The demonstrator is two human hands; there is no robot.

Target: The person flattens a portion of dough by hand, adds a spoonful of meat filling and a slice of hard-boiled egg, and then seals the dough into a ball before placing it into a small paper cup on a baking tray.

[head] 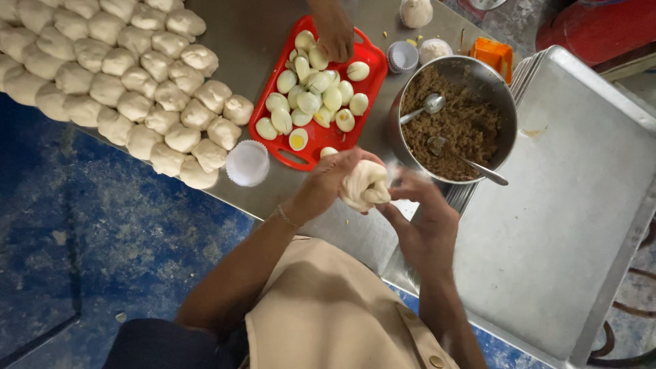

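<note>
My left hand (326, 182) and my right hand (424, 217) are closed together around a pale ball of dough (366, 186), pinching it over the near edge of the steel table (253, 41). Just beyond my hands stands a steel pot (478, 75) of brown minced filling with two spoons in it. To its left a red tray (365, 72) holds several halved boiled eggs (307, 102). Another person's hand (335, 31) reaches into the tray's far end.
Several rows of dough balls (116, 75) cover the table's left part. A stack of white paper liners (247, 162) sits by the tray, another liner stack (402, 56) behind it. A large empty steel baking tray (567, 205) lies at the right. An orange container (493, 55) stands behind the pot.
</note>
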